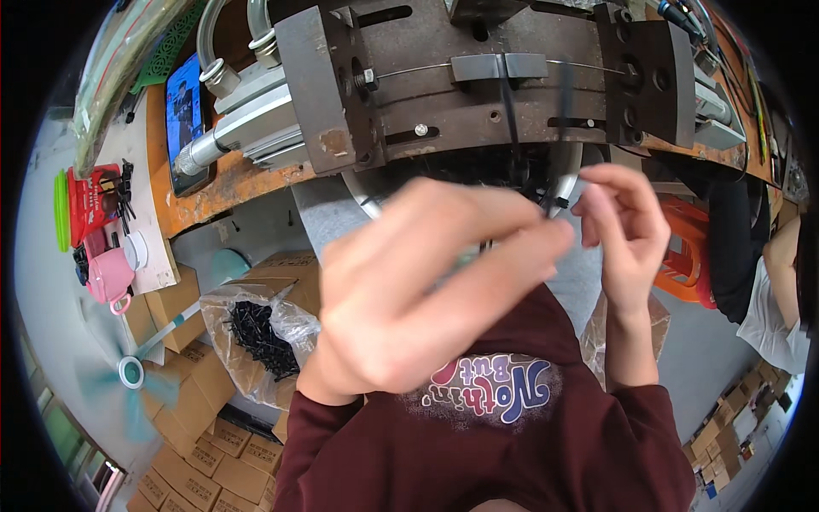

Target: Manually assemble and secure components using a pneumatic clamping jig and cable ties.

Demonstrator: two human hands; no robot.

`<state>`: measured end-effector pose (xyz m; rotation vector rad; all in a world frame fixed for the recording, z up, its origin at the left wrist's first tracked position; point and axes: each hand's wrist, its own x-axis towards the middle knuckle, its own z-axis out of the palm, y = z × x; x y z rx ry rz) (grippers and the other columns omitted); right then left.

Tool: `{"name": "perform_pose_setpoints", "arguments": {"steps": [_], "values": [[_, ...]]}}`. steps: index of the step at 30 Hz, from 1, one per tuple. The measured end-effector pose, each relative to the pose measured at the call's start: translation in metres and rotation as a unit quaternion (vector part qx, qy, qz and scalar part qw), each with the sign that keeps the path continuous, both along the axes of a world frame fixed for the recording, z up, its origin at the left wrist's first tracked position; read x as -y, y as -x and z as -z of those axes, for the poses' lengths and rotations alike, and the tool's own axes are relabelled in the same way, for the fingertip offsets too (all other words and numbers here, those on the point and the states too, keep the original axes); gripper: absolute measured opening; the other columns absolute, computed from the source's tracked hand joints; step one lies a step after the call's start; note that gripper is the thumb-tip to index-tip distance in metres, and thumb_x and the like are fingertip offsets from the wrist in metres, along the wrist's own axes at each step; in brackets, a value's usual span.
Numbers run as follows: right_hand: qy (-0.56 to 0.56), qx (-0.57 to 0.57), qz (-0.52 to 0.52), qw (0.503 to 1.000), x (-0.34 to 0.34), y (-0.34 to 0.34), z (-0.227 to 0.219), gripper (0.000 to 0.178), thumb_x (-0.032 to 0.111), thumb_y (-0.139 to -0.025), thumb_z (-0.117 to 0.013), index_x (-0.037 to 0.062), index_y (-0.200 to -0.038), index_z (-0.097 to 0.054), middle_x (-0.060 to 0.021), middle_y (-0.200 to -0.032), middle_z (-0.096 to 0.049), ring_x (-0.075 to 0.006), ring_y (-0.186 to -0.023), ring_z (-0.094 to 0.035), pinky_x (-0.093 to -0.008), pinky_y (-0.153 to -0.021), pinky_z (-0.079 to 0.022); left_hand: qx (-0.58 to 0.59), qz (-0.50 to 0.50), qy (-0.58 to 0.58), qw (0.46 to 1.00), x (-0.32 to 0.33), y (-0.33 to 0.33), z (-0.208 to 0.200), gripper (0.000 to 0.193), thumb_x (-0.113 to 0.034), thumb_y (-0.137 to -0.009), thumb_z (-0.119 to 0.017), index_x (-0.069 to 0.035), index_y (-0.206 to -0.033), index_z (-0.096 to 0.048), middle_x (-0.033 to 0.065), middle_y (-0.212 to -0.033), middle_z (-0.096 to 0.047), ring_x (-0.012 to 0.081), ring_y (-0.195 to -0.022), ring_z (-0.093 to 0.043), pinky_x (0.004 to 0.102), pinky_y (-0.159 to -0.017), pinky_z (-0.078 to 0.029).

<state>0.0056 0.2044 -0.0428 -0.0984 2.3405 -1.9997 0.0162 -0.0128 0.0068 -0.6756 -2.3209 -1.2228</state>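
My left hand [409, 290] is large and smeared by motion in the middle of the view, thumb and forefinger drawn together in a pinch. Whatever sits in that pinch is too blurred to name. To its right is my right hand [631, 226], fingers curled and tips close together; what they hold, if anything, cannot be made out. A small black piece [560, 203] shows between the two hands. Beyond them stands a dark metal fixture [426, 107] with a split grey block [499, 66] on a thin rod. Dark thin strips [510, 115] hang down from around the block.
A worn wooden bench edge [213, 196] carries the fixture, a lit phone [185, 128] and a metal cylinder [256, 128]. At left are a plastic-lined box of black parts [260, 337], a teal fan [132, 373] and cartons [200, 461]. An orange stool [687, 247] and another person's arm [781, 256] are right.
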Motion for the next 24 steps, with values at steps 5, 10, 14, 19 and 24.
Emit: {"name": "perform_pose_setpoints", "arguments": {"steps": [5,10,14,19,24], "values": [[-0.413,-0.148,-0.117,0.891,-0.03,0.001,0.066,0.016,-0.003,-0.075,-0.069,0.0019,-0.09,-0.071,-0.0081,-0.088,-0.058,-0.0234,-0.084,-0.061,-0.0328,-0.069,-0.048,-0.056,-0.1,0.086,0.99,0.0,0.008,0.013,0.034,-0.001,-0.058,-0.082,0.0,-0.092,-0.075,0.017,-0.111,-0.07,0.0219,-0.082,-0.067,0.0302,-0.071,-0.056],[-0.534,-0.163,-0.245,0.793,-0.039,0.006,0.101,0.018,0.005,-0.077,-0.062,0.0029,-0.092,-0.072,-0.009,-0.098,-0.055,-0.0253,-0.098,-0.055,-0.0372,-0.083,-0.045,-0.089,-0.107,0.16,0.977,-0.01,0.017,0.02,0.021,-0.005,-0.069,-0.072,0.002,-0.088,-0.069,0.0158,-0.112,-0.07,0.0196,-0.075,-0.066,0.0298,-0.069,-0.054],[-0.533,-0.207,-0.275,0.773,-0.044,0.013,0.106,0.017,0.007,-0.079,-0.059,0.0018,-0.091,-0.069,-0.009,-0.099,-0.056,-0.0243,-0.1,-0.056,-0.0363,-0.085,-0.045,-0.117,-0.121,0.183,0.969,-0.01,0.027,0.022,0.016,-0.006,-0.073,-0.067,0.0,-0.087,-0.069,0.0135,-0.11,-0.071,0.0149,-0.066,-0.063,0.0263,-0.06,-0.051],[-0.551,-0.205,-0.331,0.738,-0.049,0.022,0.098,0.018,0.009,-0.082,-0.057,0.0039,-0.097,-0.064,-0.0072,-0.096,-0.058,-0.0231,-0.097,-0.058,-0.0361,-0.086,-0.046,-0.104,-0.136,0.189,0.967,-0.013,0.027,0.021,0.015,-0.006,-0.072,-0.067,-0.002,-0.086,-0.069,0.0119,-0.111,-0.072,0.0122,-0.057,-0.06,0.0247,-0.054,-0.047],[-0.527,-0.212,-0.349,0.745,-0.056,0.022,0.098,0.022,0.008,-0.08,-0.055,0.0032,-0.101,-0.061,-0.0082,-0.095,-0.058,-0.0246,-0.097,-0.058,-0.0377,-0.085,-0.047,-0.095,-0.129,0.185,0.969,-0.01,0.026,0.022,0.016,-0.009,-0.072,-0.07,-0.003,-0.087,-0.071,0.0108,-0.109,-0.072,0.0113,-0.055,-0.058,0.0244,-0.052,-0.045]]}}
